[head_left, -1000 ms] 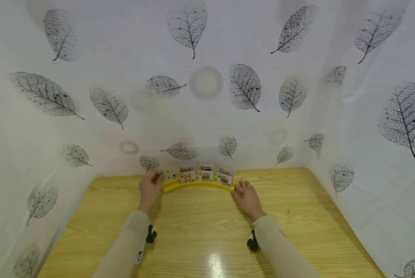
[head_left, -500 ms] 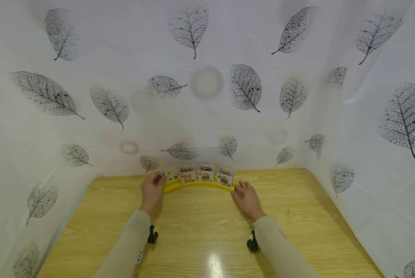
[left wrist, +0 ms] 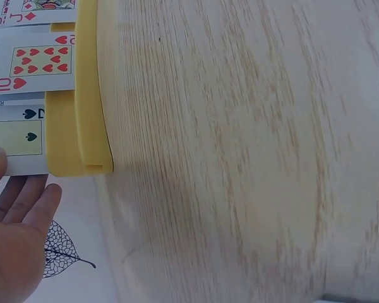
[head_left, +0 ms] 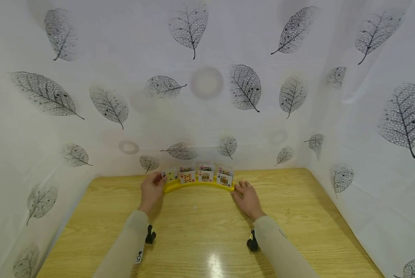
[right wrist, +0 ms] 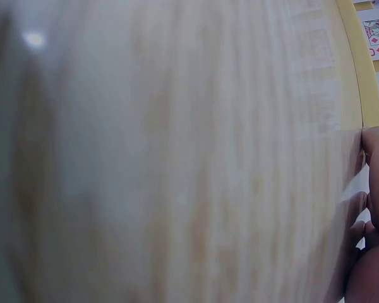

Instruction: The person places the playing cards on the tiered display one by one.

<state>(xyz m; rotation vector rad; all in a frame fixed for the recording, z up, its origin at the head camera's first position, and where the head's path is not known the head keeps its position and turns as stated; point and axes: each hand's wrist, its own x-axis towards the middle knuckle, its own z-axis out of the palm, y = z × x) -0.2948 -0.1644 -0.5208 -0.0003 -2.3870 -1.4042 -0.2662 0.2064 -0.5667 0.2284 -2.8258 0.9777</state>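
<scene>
A curved yellow card holder (head_left: 198,183) stands at the back of the table, with several playing cards upright in two rows. My left hand (head_left: 151,191) pinches a spade card (head_left: 171,176), which looks like the two of spades, at the holder's left end. In the left wrist view that card (left wrist: 20,136) sits behind the holder's front ridge, with the thumb on its face and fingers behind. Beside it stands the ten of hearts (left wrist: 41,63). My right hand (head_left: 248,200) holds the right end of the holder between thumb and finger; its other fingers are partly hidden.
A card marked 5 (head_left: 139,256) lies on the wooden table (head_left: 197,216), partly under the left forearm. Black mounts (head_left: 252,244) hang at both wrists. A white curtain with leaf prints (head_left: 207,123) closes off the back and sides.
The spade card has come down and slightly right into the holder's left end, and my left hand moved with it. My right hand has stayed in place.
</scene>
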